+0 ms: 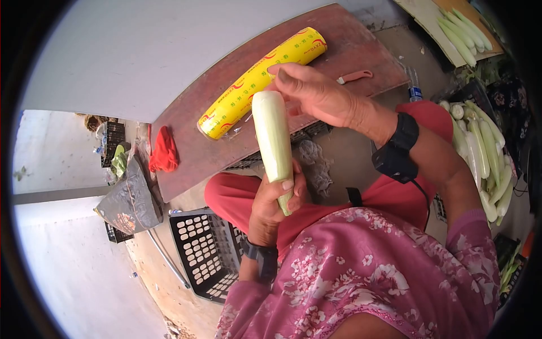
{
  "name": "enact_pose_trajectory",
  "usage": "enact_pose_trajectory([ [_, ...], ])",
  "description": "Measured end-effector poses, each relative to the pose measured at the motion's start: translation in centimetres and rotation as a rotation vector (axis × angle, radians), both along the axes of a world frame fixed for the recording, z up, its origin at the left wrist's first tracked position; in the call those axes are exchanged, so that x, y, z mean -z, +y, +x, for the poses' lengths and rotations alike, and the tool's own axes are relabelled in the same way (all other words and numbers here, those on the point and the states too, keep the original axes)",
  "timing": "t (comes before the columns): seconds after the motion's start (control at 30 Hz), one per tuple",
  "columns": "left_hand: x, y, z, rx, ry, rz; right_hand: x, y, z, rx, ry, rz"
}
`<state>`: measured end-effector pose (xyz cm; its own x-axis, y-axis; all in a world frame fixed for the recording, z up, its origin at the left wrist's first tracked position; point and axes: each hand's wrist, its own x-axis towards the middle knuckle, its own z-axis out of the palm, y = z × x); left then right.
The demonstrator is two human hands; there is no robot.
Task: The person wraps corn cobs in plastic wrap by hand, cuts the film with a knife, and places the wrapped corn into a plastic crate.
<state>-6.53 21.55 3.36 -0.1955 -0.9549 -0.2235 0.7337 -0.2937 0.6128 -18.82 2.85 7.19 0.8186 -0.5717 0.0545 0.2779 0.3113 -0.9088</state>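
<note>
A pale green zucchini (271, 127) stands nearly upright in front of me, its narrow stem end down. My left hand (271, 200) is wrapped round its lower part, thumb across the front. Just beyond its top, my right hand (322, 96) is raised with fingers stretched out and the thumb apart. The right fingertips overlap a yellow printed roll of cling film (237, 97) in this view. That roll lies slantwise on a reddish-brown board (195, 113).
A pink-handled knife (355, 76) lies on the board, a red cloth (164, 150) at its left end. Below stands a black plastic crate (197, 248). Many zucchini (488, 147) are heaped at right; more (463, 34) lie on cardboard behind. A bottle (415, 93) stands beyond the board.
</note>
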Motion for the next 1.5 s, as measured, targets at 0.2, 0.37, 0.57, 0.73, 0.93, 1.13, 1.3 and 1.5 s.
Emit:
enact_pose_trajectory([
  [0.2, 0.1, -0.2, -0.2, 0.06, -0.298, -0.033, -1.4, 3.4, 0.1, -0.09, -0.144, 0.035],
  [0.37, 0.2, -0.8, -0.7, 0.087, -0.457, -0.067, -1.7, 4.0, 0.0, 0.082, -0.064, -0.351],
  [0.57, -0.1, -3.4, -3.1, -0.07, -0.593, 0.046, -1.5, 1.5, 0.5, 0.246, -0.06, 0.036],
  [0.73, -1.3, -5.6, -4.5, -0.266, -0.869, 0.051, -0.4, -1.4, 0.4, 0.356, -0.115, 0.136],
  [0.93, -0.4, -7.3, -5.1, -0.664, -1.489, -0.242, -1.8, -2.9, 0.2, 0.416, -0.219, -0.014],
  [1.13, 0.8, -8.5, -5.1, -0.851, -1.462, -0.312, -2.8, -3.0, 0.2, 0.502, -0.263, 0.053],
  [1.3, 7.7, -5.7, -1.0, -0.614, -1.197, -0.13, -4.0, -7.2, -1.9, 0.541, -0.401, 0.269],
  [1.5, 3.8, -5.7, 1.9, -0.442, -0.792, 0.072, -3.5, -7.0, -2.1, 0.583, -0.353, 0.256],
])
